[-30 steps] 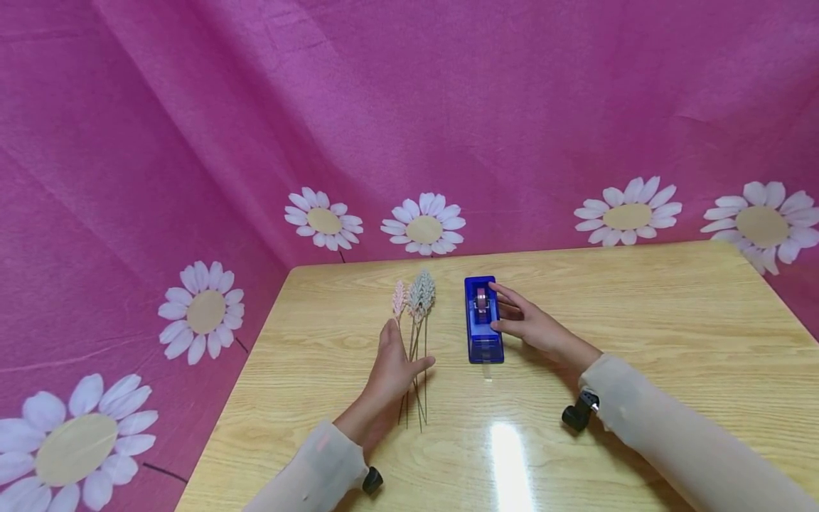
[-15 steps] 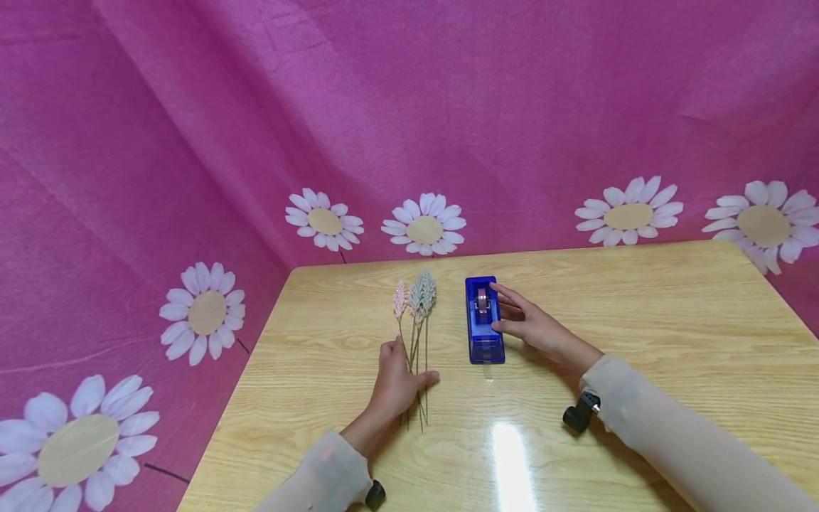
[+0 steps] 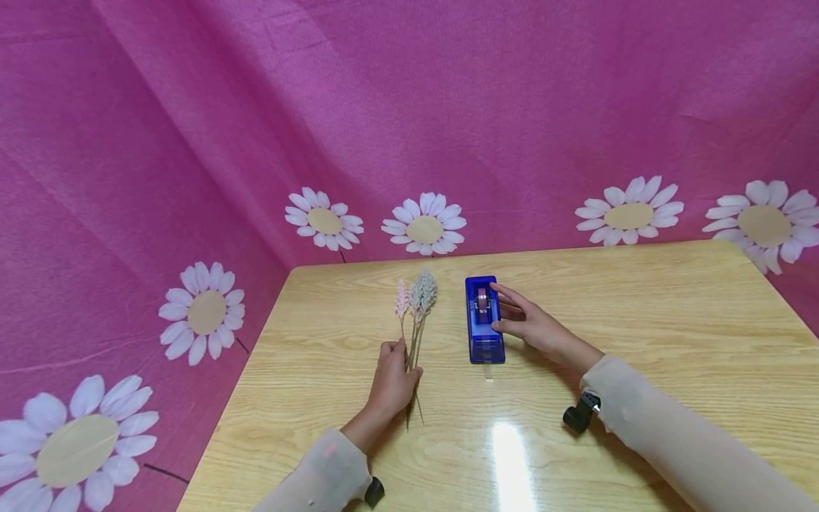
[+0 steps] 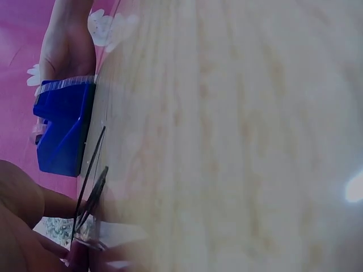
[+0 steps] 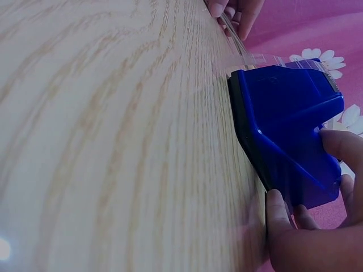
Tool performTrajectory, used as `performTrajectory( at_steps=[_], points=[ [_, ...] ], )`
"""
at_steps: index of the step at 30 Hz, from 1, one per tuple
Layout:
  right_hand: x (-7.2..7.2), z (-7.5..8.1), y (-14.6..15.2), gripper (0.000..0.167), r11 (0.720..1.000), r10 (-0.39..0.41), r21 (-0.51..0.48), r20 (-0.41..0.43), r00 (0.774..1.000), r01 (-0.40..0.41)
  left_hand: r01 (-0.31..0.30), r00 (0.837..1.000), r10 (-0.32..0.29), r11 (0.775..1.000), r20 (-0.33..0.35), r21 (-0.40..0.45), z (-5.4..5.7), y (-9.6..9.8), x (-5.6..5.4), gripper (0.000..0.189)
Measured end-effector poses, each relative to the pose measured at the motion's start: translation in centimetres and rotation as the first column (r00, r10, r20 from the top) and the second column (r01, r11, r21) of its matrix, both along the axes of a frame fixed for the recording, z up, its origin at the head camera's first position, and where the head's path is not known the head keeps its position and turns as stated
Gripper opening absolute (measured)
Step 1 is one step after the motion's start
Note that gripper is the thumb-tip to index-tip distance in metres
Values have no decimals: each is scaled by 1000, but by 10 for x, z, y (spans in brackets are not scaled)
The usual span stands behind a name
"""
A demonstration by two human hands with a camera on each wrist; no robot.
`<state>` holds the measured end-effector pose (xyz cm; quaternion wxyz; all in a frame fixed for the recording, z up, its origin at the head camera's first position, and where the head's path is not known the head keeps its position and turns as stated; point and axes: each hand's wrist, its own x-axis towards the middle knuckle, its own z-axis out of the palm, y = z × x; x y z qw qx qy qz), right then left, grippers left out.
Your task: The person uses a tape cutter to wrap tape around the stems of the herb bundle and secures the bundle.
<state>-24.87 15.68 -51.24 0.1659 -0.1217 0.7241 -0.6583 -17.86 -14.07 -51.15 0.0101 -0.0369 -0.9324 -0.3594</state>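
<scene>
A small bunch of artificial flowers, with grey-green heads (image 3: pixel 423 292) and a pink head (image 3: pixel 401 299), lies on the table with its tips pointing away from me. My left hand (image 3: pixel 392 382) pinches the thin stems (image 3: pixel 416 347) between thumb and fingers; in the left wrist view the stem ends (image 4: pixel 93 195) poke out of the grip. To the right of the bunch stands a blue tape dispenser (image 3: pixel 484 346), with a strip of clear tape (image 3: pixel 489 373) hanging from its near end. My right hand (image 3: pixel 536 328) holds the dispenser from its right side, thumb and fingers curved against it.
Light wood-grain table (image 3: pixel 608 306) lies under everything, with a bright glare patch near the front. A magenta cloth (image 3: pixel 512 128) printed with white daisies hangs behind and at the left. Black wrist cameras (image 3: pixel 579 414) sit at both sleeves.
My left hand has slid a little toward me along the stems, and its thumb and fingers have closed, drawing the spread stems together. The right hand and the tape dispenser stay put.
</scene>
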Motion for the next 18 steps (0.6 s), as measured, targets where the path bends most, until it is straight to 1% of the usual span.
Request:
performTrajectory(
  at_steps=[4,10,12,15,18],
  points=[
    [0,0,1,81,1000,1,3,1,1000,-1,20,1000,-21,1000,-19,-23,0,-4,-3,61],
    [0,-1,2,80,1000,0,25,3,1000,0,36,998,-36,999,-45,-5,0,-8,-8,52],
    [1,-1,2,80,1000,1,25,2,1000,-1,38,997,-38,999,-64,9,1,-9,-9,51],
    [1,-1,1,81,1000,2,22,-1,1000,-2,31,997,-28,999,-73,41,2,-10,-10,50],
    [2,0,1,81,1000,0,20,-3,1000,0,12,999,-6,995,-53,102,1,-12,-11,50]
  ],
)
